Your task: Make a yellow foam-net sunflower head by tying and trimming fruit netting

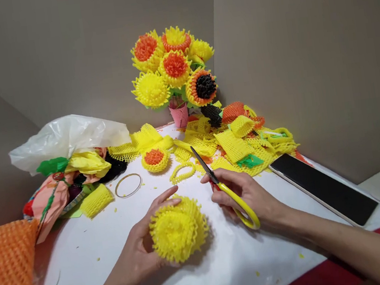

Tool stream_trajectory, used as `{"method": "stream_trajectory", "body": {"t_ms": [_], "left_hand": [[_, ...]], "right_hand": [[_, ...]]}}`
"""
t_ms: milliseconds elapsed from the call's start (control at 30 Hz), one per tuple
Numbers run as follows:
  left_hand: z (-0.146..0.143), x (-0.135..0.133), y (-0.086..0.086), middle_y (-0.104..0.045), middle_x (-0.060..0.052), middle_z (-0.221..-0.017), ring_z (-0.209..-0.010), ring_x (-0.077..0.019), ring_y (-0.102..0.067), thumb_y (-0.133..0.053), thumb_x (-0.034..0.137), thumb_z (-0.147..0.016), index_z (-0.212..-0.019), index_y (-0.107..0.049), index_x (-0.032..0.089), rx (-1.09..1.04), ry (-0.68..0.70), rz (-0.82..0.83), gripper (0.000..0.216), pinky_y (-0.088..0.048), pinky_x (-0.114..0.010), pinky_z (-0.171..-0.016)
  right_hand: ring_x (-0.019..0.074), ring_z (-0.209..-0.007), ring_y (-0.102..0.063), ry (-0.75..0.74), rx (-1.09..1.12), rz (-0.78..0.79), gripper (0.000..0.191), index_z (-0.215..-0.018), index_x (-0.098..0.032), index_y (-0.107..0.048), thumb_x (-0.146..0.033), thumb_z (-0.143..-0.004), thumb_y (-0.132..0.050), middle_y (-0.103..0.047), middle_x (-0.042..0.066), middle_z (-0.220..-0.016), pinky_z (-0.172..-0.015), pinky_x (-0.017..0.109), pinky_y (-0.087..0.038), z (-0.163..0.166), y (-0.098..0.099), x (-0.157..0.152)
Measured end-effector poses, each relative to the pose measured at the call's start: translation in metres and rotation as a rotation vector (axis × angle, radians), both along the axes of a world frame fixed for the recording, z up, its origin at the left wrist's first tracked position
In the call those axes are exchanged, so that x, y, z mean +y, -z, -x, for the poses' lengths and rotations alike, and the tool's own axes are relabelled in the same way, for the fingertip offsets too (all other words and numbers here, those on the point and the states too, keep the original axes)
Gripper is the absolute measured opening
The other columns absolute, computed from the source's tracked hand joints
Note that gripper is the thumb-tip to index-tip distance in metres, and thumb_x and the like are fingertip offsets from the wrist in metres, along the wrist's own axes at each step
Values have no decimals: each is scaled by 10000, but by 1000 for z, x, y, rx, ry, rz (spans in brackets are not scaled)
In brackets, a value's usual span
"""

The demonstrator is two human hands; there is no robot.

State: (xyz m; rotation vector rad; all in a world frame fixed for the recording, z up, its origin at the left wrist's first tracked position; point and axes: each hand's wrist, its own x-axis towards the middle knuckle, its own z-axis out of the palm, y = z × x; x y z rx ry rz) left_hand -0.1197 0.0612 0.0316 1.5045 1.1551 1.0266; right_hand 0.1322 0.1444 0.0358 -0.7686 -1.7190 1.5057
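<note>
The yellow foam flower (178, 229) is seen face-on, so its back and whatever lies under it are hidden. It is held low over the white table (229, 269), near the front edge. It is gripped from the left by the left hand (139, 248). The thumb is laid across the flower's upper rim, while the other fingers are concealed behind the fringe. How tightly they are curled cannot be told.

Just to the flower's right, apart from it, the right hand (250, 195) is closed on the scissors (216, 181). Part of the yellow handle loops is covered by the fingers. The blades are brought together and pointed up and away to the left, above the flower.

Beyond the blade tip, a heap of yellow netting (233, 146) is spread along the wall, and its pieces are too tangled to be told apart. A small orange-centred flower (154, 159), a yellow loop (182, 172) and a thin ring (128, 185) are laid in front of it. Behind them, a bouquet (174, 69) is set in a pink pot (179, 114) in the corner.

A dark tablet (323, 187) is placed at the right, near the right forearm. At the left, a plastic bag (65, 138) is heaped over coloured scraps, and an orange net (6, 267) is cut off by the frame edge. Both forearms are cut off at the bottom edge.
</note>
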Motion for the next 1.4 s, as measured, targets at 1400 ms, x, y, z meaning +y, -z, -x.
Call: {"method": "stream_trajectory", "body": {"t_ms": [1400], "left_hand": [[-20,-15,-12,-572,-12,-1290,-1147,-254,-572,-837,397,-702,-1293,-554,305,79,-324,-41,662,-487,-283,-952]], "right_hand": [[85,-583,-439,-63,-296,-494,462,-1056,-211,-614,-240,-665,-859,-590,-53,-787,-558,202,-373,-5,-18,-18]]}}
